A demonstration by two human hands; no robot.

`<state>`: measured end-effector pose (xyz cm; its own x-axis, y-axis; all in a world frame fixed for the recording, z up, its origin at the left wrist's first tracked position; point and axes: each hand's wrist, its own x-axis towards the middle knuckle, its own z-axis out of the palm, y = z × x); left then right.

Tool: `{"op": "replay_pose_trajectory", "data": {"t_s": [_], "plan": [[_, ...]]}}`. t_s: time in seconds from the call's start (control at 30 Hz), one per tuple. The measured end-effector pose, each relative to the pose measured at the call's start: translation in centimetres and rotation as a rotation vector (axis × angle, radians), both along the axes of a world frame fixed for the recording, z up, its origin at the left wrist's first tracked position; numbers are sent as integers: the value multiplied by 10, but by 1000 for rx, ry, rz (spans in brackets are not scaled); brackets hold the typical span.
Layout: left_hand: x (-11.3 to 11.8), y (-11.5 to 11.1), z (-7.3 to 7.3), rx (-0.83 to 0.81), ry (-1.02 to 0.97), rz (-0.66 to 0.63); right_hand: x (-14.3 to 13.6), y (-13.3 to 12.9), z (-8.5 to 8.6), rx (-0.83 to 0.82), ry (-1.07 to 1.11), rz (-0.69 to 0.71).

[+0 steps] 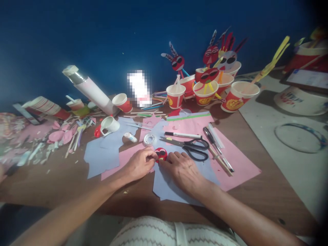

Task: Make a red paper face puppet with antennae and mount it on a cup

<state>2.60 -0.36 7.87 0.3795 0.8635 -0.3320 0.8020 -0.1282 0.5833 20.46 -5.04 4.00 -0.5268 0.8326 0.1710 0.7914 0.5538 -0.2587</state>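
In the head view, the left hand (pixel 140 163) and right hand (pixel 183 167) meet over the worktop (pixel 135 201) at a small red disc (pixel 161 153) with dark eye shapes on it. The disc sits between them, just below the tape (pixel 145 140), near the edge of the blue paper (pixel 166 188); whether it lies on the paper or is raised a little cannot be told. The left fingers are drawn narrow and appear to pinch the disc's left edge. The right fingers are curled at its right edge, but whether they grip or only steady it is hidden.

To work it well, one hand should probably anchor the rim while the other makes small adjustments. Light pressure seems best, since thin card could crease, and fingertips are better kept off the eyes. The scissors (pixel 183 144) lie close by, their blades pointing towards the tape, so the right knuckles need care. Pink paper (pixel 241 167) spreads to the right.
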Motion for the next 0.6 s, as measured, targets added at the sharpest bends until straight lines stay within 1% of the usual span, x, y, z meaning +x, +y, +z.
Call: {"op": "replay_pose_trajectory", "data": {"t_s": [0.2, 0.43, 0.6], "plan": [[-5, 0, -2, -16, -26, 40, 0, 0, 0, 12, 8, -10], [-4, 2, -4, 7, -58, -8, 0, -1, -2, 3, 8, -10], [-3, 2, -5, -2, -62, -6, 0, -1, -3, 20, 34, -9]]}}
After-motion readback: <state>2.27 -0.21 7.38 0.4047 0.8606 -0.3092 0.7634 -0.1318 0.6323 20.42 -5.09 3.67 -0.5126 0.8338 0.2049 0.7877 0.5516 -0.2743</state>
